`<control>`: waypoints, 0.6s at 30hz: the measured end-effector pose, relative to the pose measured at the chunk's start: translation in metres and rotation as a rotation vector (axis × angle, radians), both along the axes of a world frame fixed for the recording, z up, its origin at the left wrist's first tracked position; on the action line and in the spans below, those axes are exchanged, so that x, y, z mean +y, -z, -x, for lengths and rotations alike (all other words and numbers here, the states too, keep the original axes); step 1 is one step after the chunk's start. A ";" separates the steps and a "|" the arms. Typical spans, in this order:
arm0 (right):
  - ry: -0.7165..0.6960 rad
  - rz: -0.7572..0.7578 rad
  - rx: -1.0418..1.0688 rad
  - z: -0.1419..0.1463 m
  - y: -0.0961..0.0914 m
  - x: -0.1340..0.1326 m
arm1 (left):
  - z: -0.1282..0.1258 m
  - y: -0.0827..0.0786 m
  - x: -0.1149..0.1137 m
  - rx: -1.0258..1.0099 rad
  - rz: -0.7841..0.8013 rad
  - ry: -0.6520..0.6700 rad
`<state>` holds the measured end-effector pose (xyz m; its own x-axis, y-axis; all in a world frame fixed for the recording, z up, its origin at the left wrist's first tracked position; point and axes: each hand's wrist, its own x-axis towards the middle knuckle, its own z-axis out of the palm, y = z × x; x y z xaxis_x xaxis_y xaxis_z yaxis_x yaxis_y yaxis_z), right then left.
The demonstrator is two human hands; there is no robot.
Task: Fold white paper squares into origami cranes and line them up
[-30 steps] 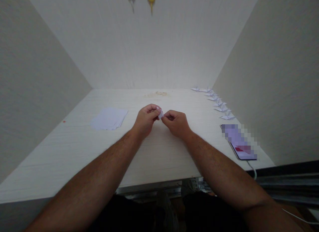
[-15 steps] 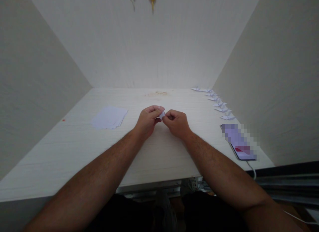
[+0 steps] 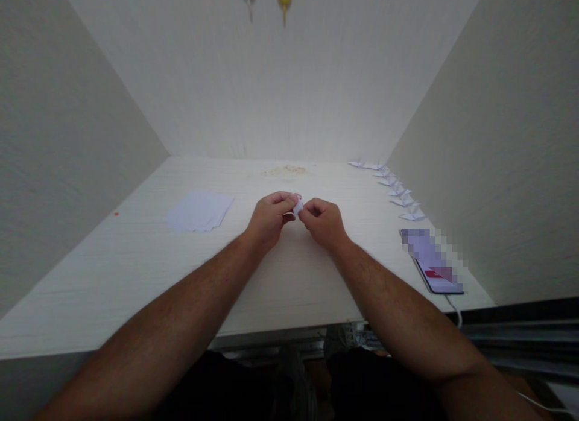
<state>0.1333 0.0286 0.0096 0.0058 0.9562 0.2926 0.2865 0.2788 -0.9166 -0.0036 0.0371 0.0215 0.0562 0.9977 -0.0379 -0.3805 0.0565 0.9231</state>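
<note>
grips the white paper (image 3: 297, 207) in the left hand (image 3: 271, 218), and seems to pinch its edge with the right hand (image 3: 322, 222). holds it at the middle of the table (image 3: 294, 288), between sheets (image 3: 199, 211) on the left and cranes (image 3: 398, 193) on the right. might tear a corner by pulling too hard, or set a crease askew by letting one side slip, with most of the paper hidden.

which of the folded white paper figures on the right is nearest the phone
The folded white paper figure at the line's near end, just beyond the flat rectangular phone; the other figures sit farther back, toward the pale back wall.
</note>
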 end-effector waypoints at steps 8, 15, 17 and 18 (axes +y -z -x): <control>-0.048 0.045 0.017 -0.001 0.002 0.002 | 0.003 0.002 0.001 0.053 0.031 0.034; -0.074 0.015 -0.091 -0.004 0.000 0.001 | 0.001 0.003 0.001 0.083 -0.028 0.033; -0.089 0.009 -0.075 -0.005 -0.002 0.000 | 0.000 0.002 0.001 0.104 -0.079 -0.004; -0.098 0.009 -0.062 -0.005 -0.002 0.000 | -0.001 0.002 0.001 0.108 -0.100 -0.024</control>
<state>0.1383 0.0288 0.0118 -0.1058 0.9539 0.2809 0.3143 0.3001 -0.9006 -0.0029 0.0381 0.0192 0.0337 0.9978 0.0569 -0.2789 -0.0453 0.9592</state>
